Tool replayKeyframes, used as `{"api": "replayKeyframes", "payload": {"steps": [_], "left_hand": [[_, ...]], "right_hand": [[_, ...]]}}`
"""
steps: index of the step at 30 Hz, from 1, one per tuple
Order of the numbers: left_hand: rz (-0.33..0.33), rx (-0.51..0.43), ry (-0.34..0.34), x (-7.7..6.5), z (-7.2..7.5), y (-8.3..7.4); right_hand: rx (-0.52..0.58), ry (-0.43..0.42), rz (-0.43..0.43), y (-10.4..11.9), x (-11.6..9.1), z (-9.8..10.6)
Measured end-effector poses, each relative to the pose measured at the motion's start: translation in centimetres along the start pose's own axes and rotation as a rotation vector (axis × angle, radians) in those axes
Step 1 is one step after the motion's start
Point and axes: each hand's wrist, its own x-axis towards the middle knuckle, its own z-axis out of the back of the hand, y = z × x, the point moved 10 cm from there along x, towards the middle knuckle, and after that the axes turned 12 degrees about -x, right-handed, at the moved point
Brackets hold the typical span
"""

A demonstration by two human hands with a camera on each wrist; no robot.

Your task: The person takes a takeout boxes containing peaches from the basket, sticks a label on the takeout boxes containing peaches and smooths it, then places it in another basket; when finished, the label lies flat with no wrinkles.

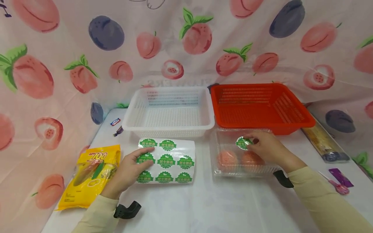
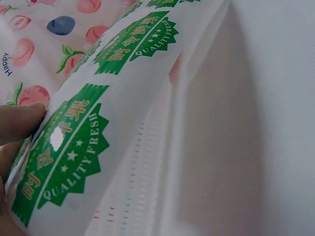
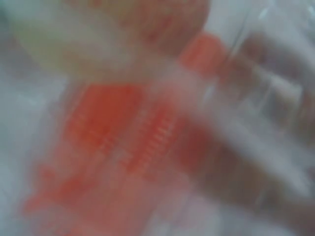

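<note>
My left hand (image 1: 126, 171) grips the left edge of a curved sheet of green-and-white stickers (image 1: 166, 160), its thumb and a finger pinching that edge in the left wrist view. To the right stands a lidded clear plastic box (image 1: 218, 139) with two reddish round fruits (image 1: 227, 160) inside. Over its lid, my right hand (image 1: 271, 149) pinches the right side of a single round green sticker (image 1: 241, 143). The sticker overlaps the lid in the head view; I cannot tell how much of it is stuck down. The right wrist view is blurred.
Behind stand a white basket (image 1: 175, 129) and a red basket (image 1: 262, 124). A yellow snack bag (image 1: 84, 184) lies at left, small wrapped candies (image 1: 115, 122) beyond it. At right are a long clear package (image 1: 324, 140), a lollipop (image 1: 341, 189) and a purple wrapper (image 1: 341, 177).
</note>
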Motion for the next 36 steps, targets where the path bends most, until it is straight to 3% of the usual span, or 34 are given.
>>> {"api": "replayKeyframes", "payload": {"steps": [5,10,19,25,31,36], "left_hand": [[0.011,-0.002,0.003,0.2,-0.2,0.4],[-0.01,0.008,0.017,0.4,-0.6,0.6],[0.008,0.029,0.029,0.5,-1.4,1.4],[0.024,0.003,0.015,1.2,-1.6,2.5],[0.075,0.019,-0.007,1.7,-1.8,4.2],[0.095,0.184,-0.023,1.6,-1.1,4.0]], "right_hand": [[-0.033,-0.029,0.024,0.5,-0.1,0.2],[-0.035,-0.004,0.055,1.1,-0.1,-0.2],[0.04,0.064,0.141,2.1,-0.4,-1.0],[0.069,0.069,0.177,2.1,-0.7,-0.4],[0.05,0.054,0.116,0.6,-1.4,0.6],[0.047,0.012,0.04,-1.2,-2.5,1.8]]}}
